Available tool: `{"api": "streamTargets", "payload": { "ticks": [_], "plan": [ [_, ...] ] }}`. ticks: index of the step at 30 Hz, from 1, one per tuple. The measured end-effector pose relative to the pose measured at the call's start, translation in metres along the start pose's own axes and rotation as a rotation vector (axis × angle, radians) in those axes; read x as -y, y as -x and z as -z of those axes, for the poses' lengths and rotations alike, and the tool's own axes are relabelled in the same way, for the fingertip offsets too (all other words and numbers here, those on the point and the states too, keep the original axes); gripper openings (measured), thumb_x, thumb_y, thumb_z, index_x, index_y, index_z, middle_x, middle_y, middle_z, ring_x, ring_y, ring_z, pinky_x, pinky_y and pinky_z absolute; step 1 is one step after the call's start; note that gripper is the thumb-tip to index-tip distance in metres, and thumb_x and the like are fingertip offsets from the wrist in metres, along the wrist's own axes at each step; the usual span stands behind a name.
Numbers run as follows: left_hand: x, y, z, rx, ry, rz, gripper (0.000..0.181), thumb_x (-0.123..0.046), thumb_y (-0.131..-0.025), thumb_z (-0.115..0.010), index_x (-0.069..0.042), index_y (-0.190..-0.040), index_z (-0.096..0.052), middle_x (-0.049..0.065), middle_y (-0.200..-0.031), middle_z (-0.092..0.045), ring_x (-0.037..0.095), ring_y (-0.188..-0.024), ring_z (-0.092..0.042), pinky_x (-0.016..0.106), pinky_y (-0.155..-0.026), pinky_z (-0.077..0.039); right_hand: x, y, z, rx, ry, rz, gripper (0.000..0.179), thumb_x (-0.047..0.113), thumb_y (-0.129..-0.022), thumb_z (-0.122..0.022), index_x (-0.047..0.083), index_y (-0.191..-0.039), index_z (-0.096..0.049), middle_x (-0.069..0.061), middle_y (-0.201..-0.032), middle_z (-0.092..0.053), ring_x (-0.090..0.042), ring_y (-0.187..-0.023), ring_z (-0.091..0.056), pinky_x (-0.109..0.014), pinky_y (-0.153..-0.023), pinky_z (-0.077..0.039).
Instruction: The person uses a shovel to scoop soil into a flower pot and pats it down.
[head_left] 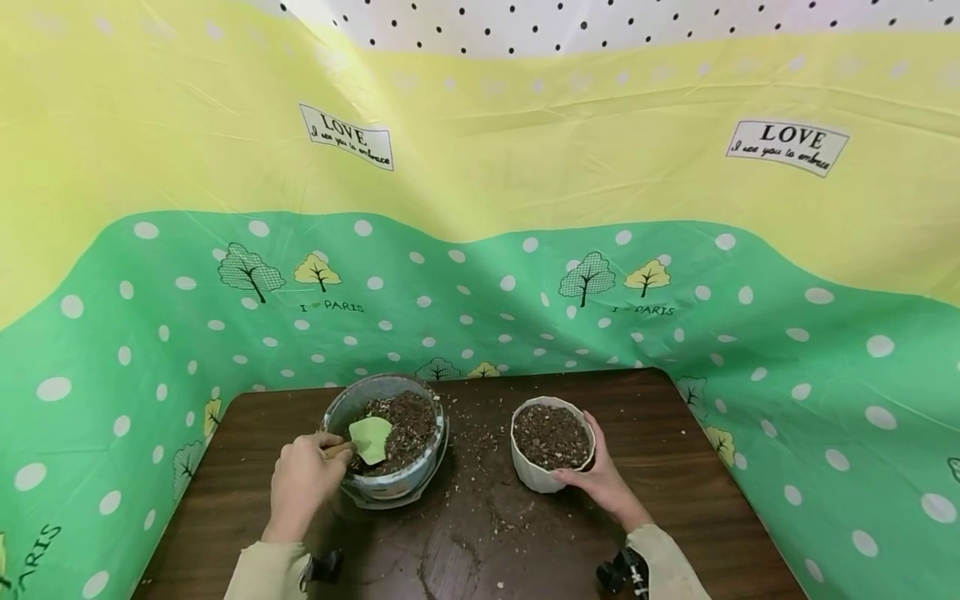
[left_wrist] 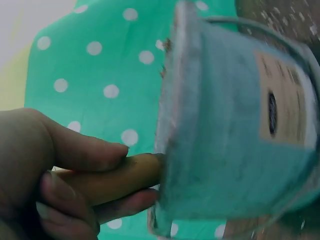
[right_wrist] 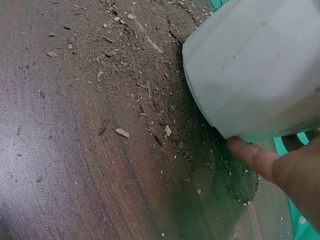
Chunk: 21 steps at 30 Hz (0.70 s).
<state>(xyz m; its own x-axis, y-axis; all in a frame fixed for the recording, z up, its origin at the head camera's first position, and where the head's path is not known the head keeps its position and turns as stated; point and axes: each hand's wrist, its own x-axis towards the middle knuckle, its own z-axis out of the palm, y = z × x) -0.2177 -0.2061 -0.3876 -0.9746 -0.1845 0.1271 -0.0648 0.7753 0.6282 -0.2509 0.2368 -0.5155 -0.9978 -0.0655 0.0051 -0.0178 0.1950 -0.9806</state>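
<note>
Trowel: a small tool (head_left: 371,439) with a flat light green blade and a rounded tan wooden handle (left_wrist: 135,175), inside the rim of the bucket, above its soil.
Long axis: roughly left to right in the head view, angling slightly away from the person; the blade points right, the handle left.
Blade on soil: it seems to lie on or just over the surface; the view is too coarse to settle contact.
Left hand (head_left: 303,475): its grip is narrow, thumb and fingers pinching the handle at the bucket's left edge.
Bucket: a round, pale blue container (left_wrist: 230,120) with a beige label, dark soil (head_left: 411,425) heaped toward its right.
Right hand (head_left: 603,479): its grip holds the pot from the right, thumb along the near side.
Pot: a white, faceted planter (head_left: 531,471), mouth up, filled with dark soil.
Counter: dark brown wood (head_left: 637,400), soil crumbs (right_wrist: 110,60) scattered between the containers.
</note>
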Motion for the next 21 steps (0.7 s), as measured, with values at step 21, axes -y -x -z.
{"api": "streamTargets", "payload": {
  "ticks": [21],
  "plan": [
    [-0.007, 0.006, -0.037, -0.034, 0.291, 0.146, 0.033, -0.034, -0.088, -0.077, -0.007, -0.106, -0.078, 0.009, -0.095, -0.075, 0.032, -0.092, -0.069, 0.051, -0.076, -0.053, 0.002, -0.001, 0.0, 0.005, 0.005, -0.018, 0.114, 0.003, -0.08, -0.082, 0.023, -0.16, -0.002, -0.023, -0.159, -0.008, -0.041, -0.141, -0.019, -0.043, -0.103, -0.034]
  ]
}}
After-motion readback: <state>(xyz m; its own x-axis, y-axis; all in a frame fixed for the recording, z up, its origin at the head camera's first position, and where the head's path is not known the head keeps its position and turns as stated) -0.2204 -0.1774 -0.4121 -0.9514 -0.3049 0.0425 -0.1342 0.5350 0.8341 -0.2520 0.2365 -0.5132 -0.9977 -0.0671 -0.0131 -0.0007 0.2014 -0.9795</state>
